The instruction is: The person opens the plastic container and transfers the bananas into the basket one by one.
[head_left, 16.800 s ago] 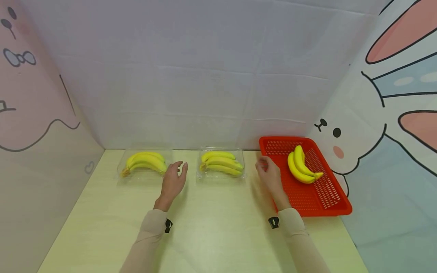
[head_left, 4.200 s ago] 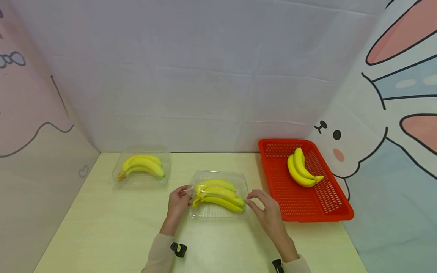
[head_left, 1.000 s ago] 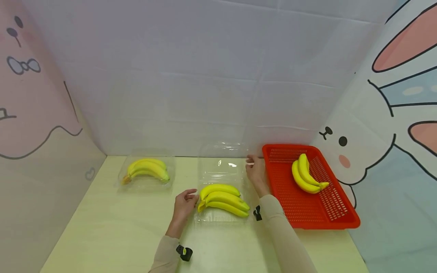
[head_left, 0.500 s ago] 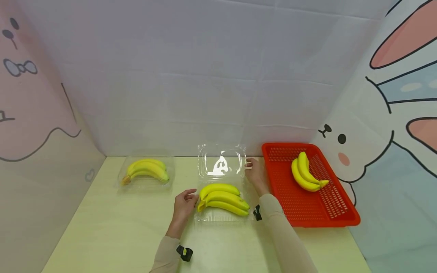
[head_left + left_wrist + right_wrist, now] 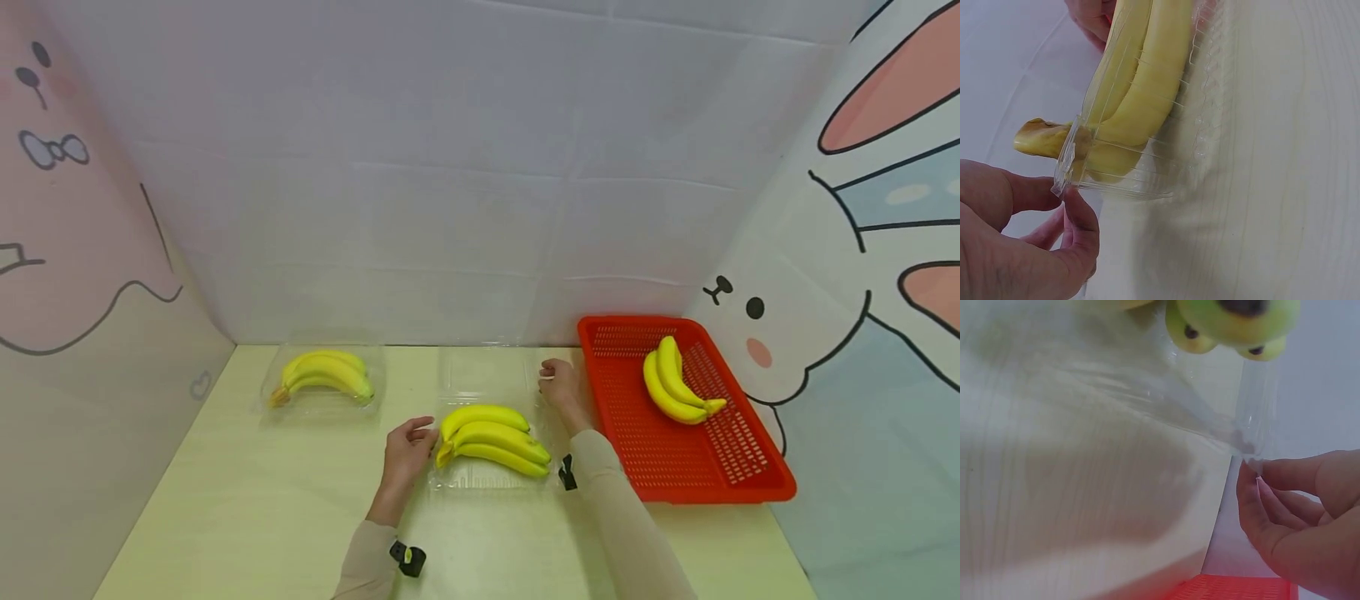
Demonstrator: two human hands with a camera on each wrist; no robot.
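A bunch of bananas lies in the base of a clear plastic clamshell box, whose lid is swung back toward the rear wall. My left hand pinches the box's left rim between thumb and forefinger, as the left wrist view shows beside the brown banana stem. At the back right, my right hand pinches a corner of the lid's clear edge. In the right wrist view, its thumb and forefinger meet on that thin plastic, below the green banana tips.
Left of the box stands another clear plastic box with bananas inside. A red plastic basket sits close on the right and holds a smaller bunch of bananas. White cloth walls with cartoon drawings enclose the table.
First the middle box was pulled toward the front. Its lid, over the bananas 4.2 seconds ago, was then swung backward by the right hand and now lies lower. Left hand stays at the rim.
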